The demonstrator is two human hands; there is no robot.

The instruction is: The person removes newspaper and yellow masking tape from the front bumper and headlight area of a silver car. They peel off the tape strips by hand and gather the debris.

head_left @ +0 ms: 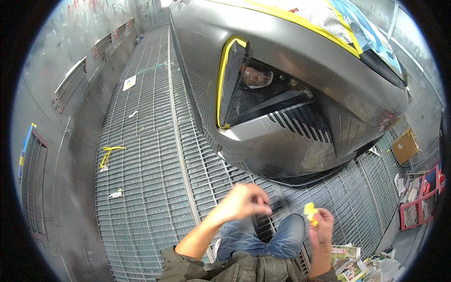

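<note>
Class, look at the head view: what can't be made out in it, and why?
Head view: whether the left grip holds anything; its curled, blurred fingers hide this.
Head view: the full shape of the yellow scrap; blur and the right grip obscure it.
Head view: the rest of the grey vehicle; the upper edge cuts it off.
Head view: the rest of the printed paper; the lower edge cuts it off.

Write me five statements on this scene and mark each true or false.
1. The right hand holds a yellow scrap. True.
2. The left hand grips that same scrap. False: the left hand is apart from it.
3. Yellow tape runs along the opening's left edge. True.
4. A box lies left of the bumper. False: the box is to the bumper's right.
5. The floor is a metal grating. True.
</note>
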